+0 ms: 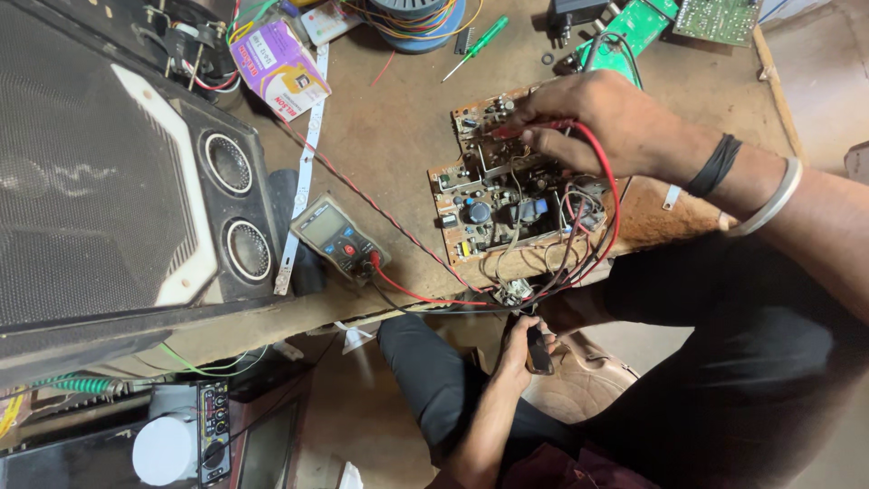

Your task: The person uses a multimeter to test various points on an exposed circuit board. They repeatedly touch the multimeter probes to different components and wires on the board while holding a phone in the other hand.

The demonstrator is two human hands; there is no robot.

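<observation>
At the far left a large black speaker cabinet is laid across the counter. Just beside it a grey multimeter is set face up, with red and black leads run rightward from its sockets. Below the counter's edge, the left hand is held low near the knee, fingers closed around a dark probe handle. Further right, a brown circuit board is lain at the counter's near edge, crowded with capacitors and loose wires. The right hand is stretched over the board's upper part, wrist bent down, its grip narrowed around the red probe, whose tip is pressed among the components. The step in hand is judged to be a test reading on the board; for the next move, a steady red tip and a second contact point for the dark probe would be called for.
</observation>
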